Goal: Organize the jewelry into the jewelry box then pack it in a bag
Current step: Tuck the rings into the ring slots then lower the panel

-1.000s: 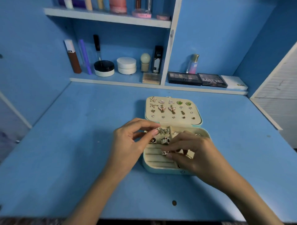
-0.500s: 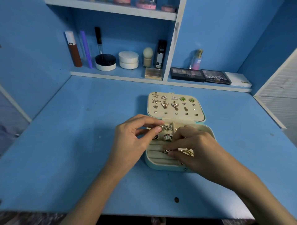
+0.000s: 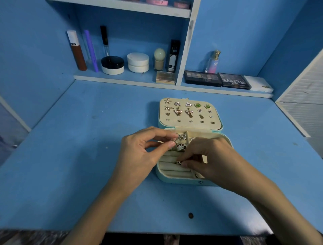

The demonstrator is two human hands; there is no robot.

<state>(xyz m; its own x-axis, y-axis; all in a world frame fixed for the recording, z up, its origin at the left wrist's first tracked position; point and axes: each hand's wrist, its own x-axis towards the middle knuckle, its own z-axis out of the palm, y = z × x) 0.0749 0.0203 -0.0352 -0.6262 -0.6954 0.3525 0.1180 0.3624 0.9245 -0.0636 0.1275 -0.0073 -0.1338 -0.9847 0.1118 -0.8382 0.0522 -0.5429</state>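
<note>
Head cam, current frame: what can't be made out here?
Head view only.
- In the jewelry box, the tray's right side: covered by the right hand.
- In the left hand, a silver piece: too small to identify.
- At the right fingertips, a dark piece: too small; unclear whether it sits in the ring rolls.
- On the top shelf, jars: cut off by the upper edge.
- No bag in view.
</note>
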